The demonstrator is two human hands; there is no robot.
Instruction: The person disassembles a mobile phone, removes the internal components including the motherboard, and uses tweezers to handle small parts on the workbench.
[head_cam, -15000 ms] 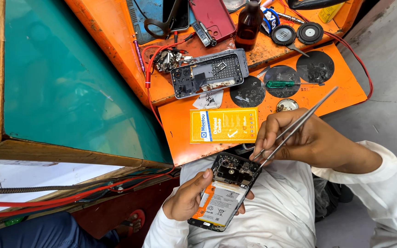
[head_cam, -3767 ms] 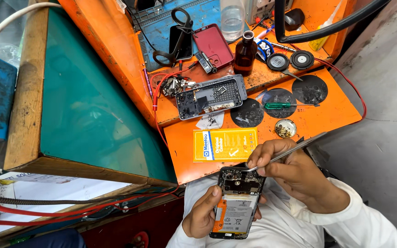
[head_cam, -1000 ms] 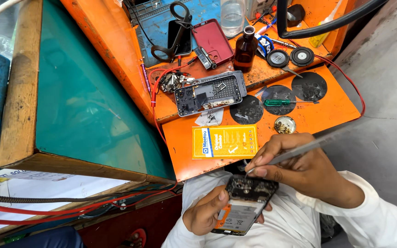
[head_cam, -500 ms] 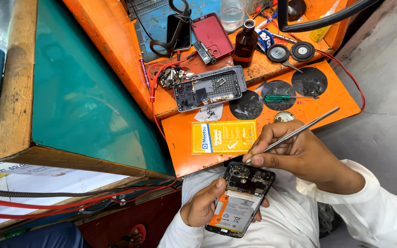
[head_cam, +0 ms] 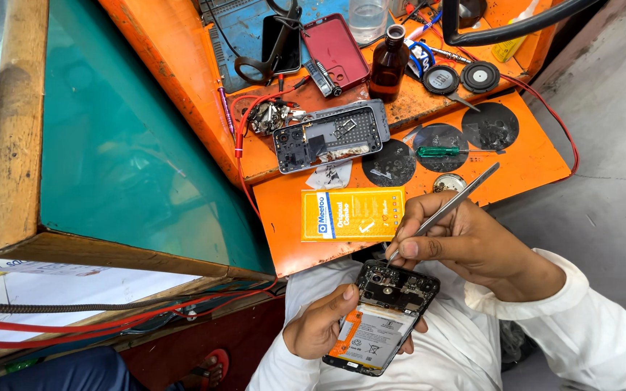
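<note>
— Moved since a sec ago?
— Tweezers [head_cam: 449,208] dipped back onto the open phone [head_cam: 382,317], top end. Right hand [head_cam: 465,242] pinches them; left hand [head_cam: 322,329] cradles the phone over my lap.
— Handling?
— Fragile, light, prob. slippery; hold by edges.

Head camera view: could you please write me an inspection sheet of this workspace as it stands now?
Surface: orange bench, worn and stained, with dark round patches.
Job's things: opened phone, back off, battery and board exposed, held over the lap; metal tweezers, tips at the phone's top edge.
Clutter: yellow packet, grey phone frame, green screwdriver, brown bottle, red phone case, blue mat.
Grippers: left hand grips the phone; right hand pinches the tweezers.
Cables: red wire over the bench edge; black hose at the top.
Surroundings: green glass panel in a wooden frame; grey floor.
</note>
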